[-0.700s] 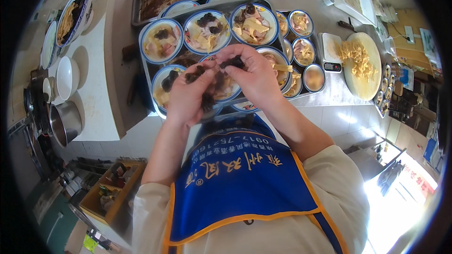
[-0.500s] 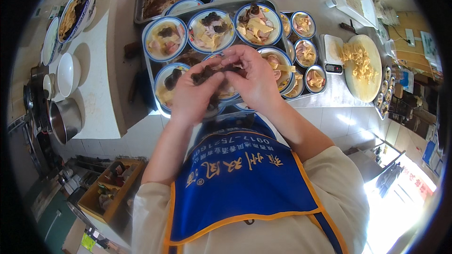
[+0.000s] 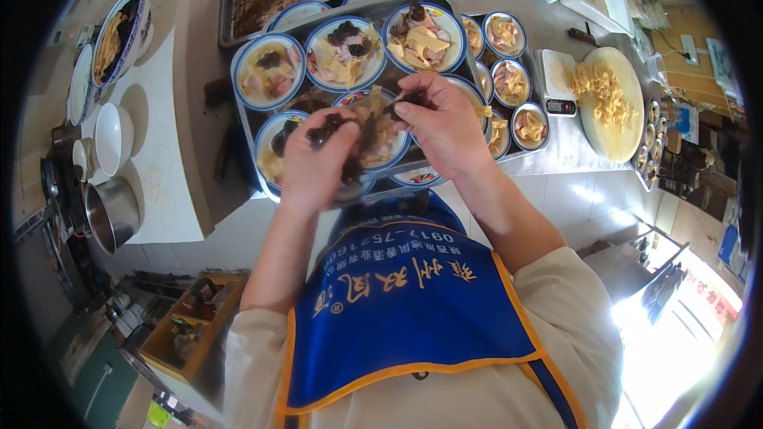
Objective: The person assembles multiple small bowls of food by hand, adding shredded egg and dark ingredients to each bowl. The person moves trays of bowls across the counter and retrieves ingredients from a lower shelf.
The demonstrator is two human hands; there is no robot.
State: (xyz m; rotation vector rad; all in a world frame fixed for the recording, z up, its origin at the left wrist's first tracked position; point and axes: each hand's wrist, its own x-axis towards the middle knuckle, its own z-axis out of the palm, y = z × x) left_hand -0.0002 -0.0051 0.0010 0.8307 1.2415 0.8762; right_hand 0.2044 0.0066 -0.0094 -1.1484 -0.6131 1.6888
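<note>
My left hand [image 3: 310,167] is closed around a clump of dark wood ear fungus [image 3: 327,130], and some of it hangs below the fingers. My right hand [image 3: 451,131] pinches a smaller dark piece of wood ear [image 3: 414,100] between thumb and fingertips. Both hands hover over a blue-rimmed bowl [image 3: 391,160] of pale yellow strips and pinkish pieces, partly hidden by them. Around it on a metal tray [image 3: 316,98] stand several like bowls. A far-row bowl [image 3: 345,22] has dark fungus on top of its yellow strips.
A second group of smaller filled bowls [image 3: 511,83] stands to the right, beside a scale [image 3: 559,107] and a round board [image 3: 628,139] heaped with yellow strips [image 3: 602,91]. A knife [image 3: 582,35] lies beyond. White bowls [image 3: 115,139] and a steel pot [image 3: 111,210] are at left.
My hands have drawn apart, from pressed together over the fungus to each holding its own portion. The bowl between them shows more now. The view has shifted slightly.
</note>
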